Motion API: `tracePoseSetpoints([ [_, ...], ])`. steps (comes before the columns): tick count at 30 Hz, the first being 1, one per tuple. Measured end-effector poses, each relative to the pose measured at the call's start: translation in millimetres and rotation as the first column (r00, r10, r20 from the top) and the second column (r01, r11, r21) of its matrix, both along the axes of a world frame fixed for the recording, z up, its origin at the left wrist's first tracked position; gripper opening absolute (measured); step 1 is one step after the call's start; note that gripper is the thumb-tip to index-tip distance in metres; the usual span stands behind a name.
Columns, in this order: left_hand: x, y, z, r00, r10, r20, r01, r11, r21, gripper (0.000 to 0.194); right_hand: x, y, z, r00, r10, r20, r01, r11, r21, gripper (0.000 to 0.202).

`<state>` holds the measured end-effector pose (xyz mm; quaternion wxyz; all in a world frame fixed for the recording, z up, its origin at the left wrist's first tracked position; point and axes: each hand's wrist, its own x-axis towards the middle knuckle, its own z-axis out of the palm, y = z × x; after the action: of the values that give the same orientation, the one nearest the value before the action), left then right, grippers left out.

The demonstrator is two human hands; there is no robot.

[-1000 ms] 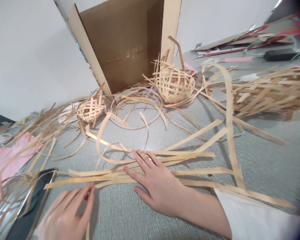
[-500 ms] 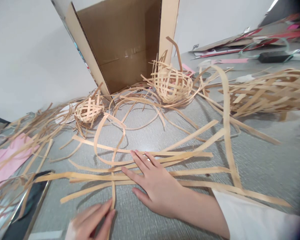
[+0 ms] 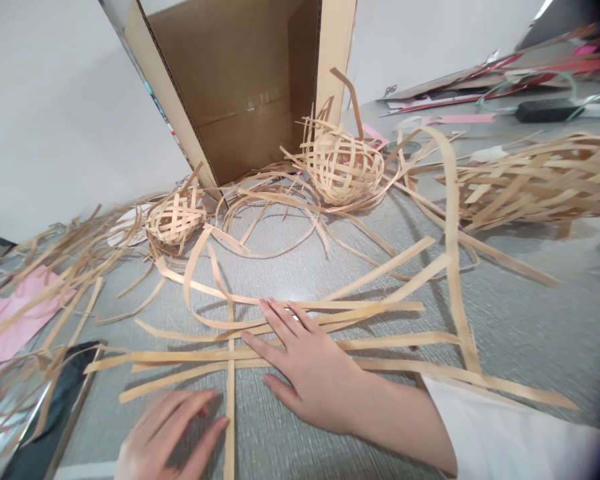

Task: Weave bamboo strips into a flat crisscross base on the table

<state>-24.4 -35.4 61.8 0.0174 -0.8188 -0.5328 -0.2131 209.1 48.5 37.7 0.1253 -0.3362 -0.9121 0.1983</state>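
Several long flat strips (image 3: 180,355) lie side by side across the grey table, roughly left to right. One strip (image 3: 231,400) crosses them near their left part and runs down towards the near edge. My right hand (image 3: 310,373) lies flat on the long strips, just right of the crossing strip, fingers spread. My left hand (image 3: 173,433) is just left of the crossing strip's near end, thumb and fingers apart with nothing between them. The thumb tip is close to that strip; whether it touches is unclear. A curved strip (image 3: 187,280) loops beyond the crossing.
Behind stands an open cardboard box (image 3: 240,87). Woven pieces sit at the back left (image 3: 175,220), back centre (image 3: 345,167) and right (image 3: 545,180). Loose strips, pink paper (image 3: 25,307) and a dark flat object (image 3: 55,413) lie at the left. A black adapter (image 3: 547,111) rests at the back right.
My left hand has let go of the crossing strip and moved slightly left. That strip now lies straighter, its far end shifted left. My right hand has hardly moved.
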Motion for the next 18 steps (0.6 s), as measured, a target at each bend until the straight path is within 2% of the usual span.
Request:
tracePoseSetpoints([
  [3, 1.8, 4.9, -2.1, 0.987, -0.077, -0.138, 0.091, 0.991, 0.099, 0.035, -1.0, 0.3, -0.4, 1.0, -0.001, 0.0, 0.001, 1.0, 0.009, 0.053],
  [6, 4.7, 7.1, -7.1, 0.932, -0.162, -0.323, 0.189, 0.98, 0.055, 0.047, -1.4, 0.9, -0.9, 1.0, 0.001, 0.005, -0.001, 1.0, 0.014, 0.053],
  [9, 5.6, 6.8, -10.1, 0.873, -0.215, -0.438, 0.246, 0.969, 0.015, 0.05, -0.5, 1.0, -1.2, 1.0, -0.001, -0.007, 0.001, 1.0, 0.019, 0.053],
  [14, 6.0, 3.0, -7.7, 0.829, -0.283, -0.483, 0.318, 0.948, -0.009, 0.044, 0.7, 1.5, 0.2, 0.999, 0.032, -0.017, -0.032, 0.999, 0.013, 0.053],
  [18, 8.4, 0.1, -5.7, 0.843, -0.316, -0.435, 0.351, 0.936, 0.0, 0.04, 1.2, 2.5, 2.0, 0.998, 0.059, -0.019, -0.058, 0.998, 0.01, 0.052],
])
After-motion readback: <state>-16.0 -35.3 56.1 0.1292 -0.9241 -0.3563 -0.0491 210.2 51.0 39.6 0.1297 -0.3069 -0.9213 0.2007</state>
